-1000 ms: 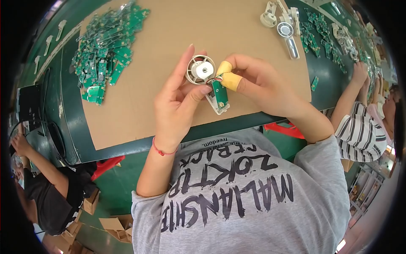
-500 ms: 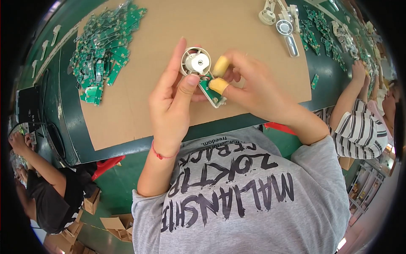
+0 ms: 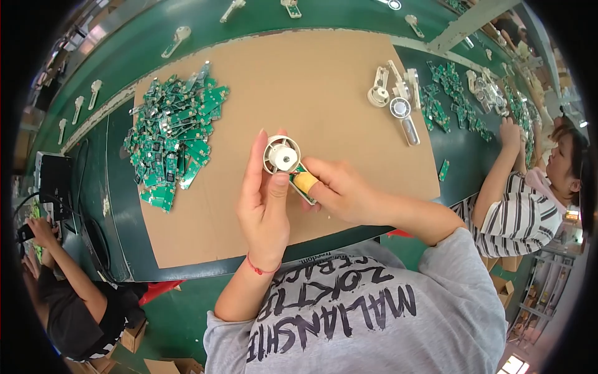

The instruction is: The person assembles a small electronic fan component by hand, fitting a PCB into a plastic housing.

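Note:
Over the near middle of the cardboard, my left hand [image 3: 265, 215] grips an open white handheld fan half [image 3: 282, 156] by its round head, thumb on the near rim and fingers behind. A white motor hub sits in the ring. The short handle slants down to the right, with a green circuit board [image 3: 303, 167] lying in it, mostly covered. My right hand [image 3: 346, 193] is closed round that handle, its thumb in a yellow finger cot [image 3: 305, 181] pressed flat on the board. Its other fingers are partly hidden beneath.
A heap of green circuit boards [image 3: 177, 134] lies on the cardboard sheet [image 3: 299, 93] at left. Fan parts [image 3: 378, 95] and a silver-faced fan [image 3: 400, 109] lie at right. More fan pieces [image 3: 177, 41] rest on the green surface beyond. Co-workers [image 3: 523, 199] sit at both sides.
The view has tilted upward, showing more of the far side. My right hand has gone from pinching with both yellow-covered fingertips near the board to wrapping the handle, thumb down on the board.

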`<state>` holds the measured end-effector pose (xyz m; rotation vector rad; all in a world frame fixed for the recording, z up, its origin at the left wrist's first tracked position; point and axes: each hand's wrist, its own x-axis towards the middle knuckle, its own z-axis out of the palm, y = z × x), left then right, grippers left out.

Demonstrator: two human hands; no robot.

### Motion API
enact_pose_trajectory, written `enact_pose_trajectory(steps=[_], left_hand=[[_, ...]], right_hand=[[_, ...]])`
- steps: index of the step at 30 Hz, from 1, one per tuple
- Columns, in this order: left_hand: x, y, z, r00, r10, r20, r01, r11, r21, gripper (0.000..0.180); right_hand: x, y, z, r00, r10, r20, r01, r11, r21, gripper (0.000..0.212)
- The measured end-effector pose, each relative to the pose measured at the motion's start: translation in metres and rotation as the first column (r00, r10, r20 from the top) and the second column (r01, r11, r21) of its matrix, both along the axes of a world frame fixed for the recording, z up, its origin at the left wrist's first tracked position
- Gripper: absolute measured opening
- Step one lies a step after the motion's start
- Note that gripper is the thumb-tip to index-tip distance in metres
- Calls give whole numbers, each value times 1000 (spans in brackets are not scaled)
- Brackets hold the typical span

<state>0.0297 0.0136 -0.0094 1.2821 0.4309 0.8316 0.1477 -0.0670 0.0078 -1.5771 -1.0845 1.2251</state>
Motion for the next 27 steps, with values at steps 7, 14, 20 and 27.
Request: enact_pose_trajectory(steps=[7,14,20,27], left_hand=[[10,26,-2,997,82,11,-82,997,-5,74],[0,50,3,979,198,-46,-196,980,37,69],[-6,58,-5,988,102,-118,-107,993,-38,58],[-7,58,-7,984,-25,-176,13,997,-72,50]], right_hand=[[11,44,-11,995,9,99,-18,995,98,17],[139,228,-16,805,-16,593,68,996,-65,40],[192,345,-17,433,221,874,86,955,-284,41],[267,386,-54,251,-131,959,-430,873,232,25]])
